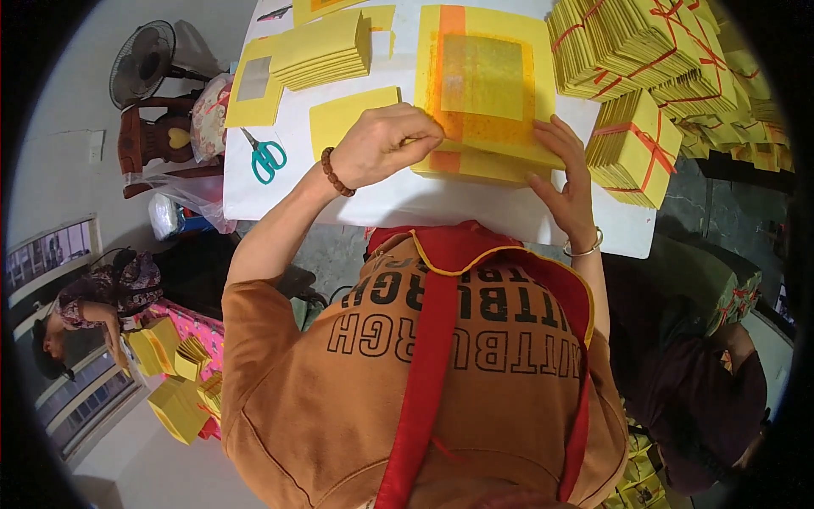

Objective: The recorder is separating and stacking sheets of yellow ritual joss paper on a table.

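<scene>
A yellow paper stack [543,51] with an orange-stained panel lies in front of me on the white table. My left hand [386,146] is closed, fingertips pressed together at the stack's near left edge; whatever they pinch is too small to make out. At the near right corner, my right hand [570,174] has its fingers and thumb spread apart, touching the paper's edge. The near edge of the top sheet looks slightly raised. Left of the stack lies a loose yellow paper piece [335,119], partly behind my left hand.
Green-handled scissors [268,161] lie at the table's left, near a fanned yellow pile [322,51]. Bundles tied with red string [632,148] crowd the right side. A fan [142,64] and wooden chair [157,140] stand left. Other people [106,297] are on both sides.
</scene>
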### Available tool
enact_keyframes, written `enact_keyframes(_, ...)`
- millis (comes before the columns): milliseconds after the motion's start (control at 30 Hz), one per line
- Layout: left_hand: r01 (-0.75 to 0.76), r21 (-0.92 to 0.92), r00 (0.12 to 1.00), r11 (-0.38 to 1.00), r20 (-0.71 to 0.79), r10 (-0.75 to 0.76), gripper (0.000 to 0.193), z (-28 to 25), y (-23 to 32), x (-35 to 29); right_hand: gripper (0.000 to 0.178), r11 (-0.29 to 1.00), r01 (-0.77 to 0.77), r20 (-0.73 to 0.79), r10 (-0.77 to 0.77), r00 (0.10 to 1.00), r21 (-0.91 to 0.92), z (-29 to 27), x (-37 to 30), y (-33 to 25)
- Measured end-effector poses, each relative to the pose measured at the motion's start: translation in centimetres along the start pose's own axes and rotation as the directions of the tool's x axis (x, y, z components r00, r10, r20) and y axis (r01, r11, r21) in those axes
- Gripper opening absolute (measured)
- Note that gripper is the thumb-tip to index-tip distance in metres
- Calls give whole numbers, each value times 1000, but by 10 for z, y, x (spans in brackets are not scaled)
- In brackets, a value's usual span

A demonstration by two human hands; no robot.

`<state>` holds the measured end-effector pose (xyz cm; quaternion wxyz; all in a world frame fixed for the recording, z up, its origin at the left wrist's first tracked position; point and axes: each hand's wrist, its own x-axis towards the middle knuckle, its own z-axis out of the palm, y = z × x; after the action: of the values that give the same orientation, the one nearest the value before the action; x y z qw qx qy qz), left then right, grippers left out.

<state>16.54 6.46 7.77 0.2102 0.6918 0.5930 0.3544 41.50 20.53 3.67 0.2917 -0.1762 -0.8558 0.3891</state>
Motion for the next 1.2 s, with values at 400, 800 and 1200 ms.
enact_keyframes(400, 68, -92, 997, 993, 39, -65, 34, -7, -12, 3, 21, 999, -32, -114, 31, 993, -5, 3, 12, 10)
enact_keyframes(800, -123, 747, 962, 654, -72, 262, 51, -5, -14, 12, 34, 991, 39, -208, -65, 976, -129, -8, 27, -1)
enact_keyframes(1200, -123, 424, 977, 897, -110, 185, 26, 6, 5, -8, 23, 959, 204, 167, -172, 971, -196, -20, 20, -5)
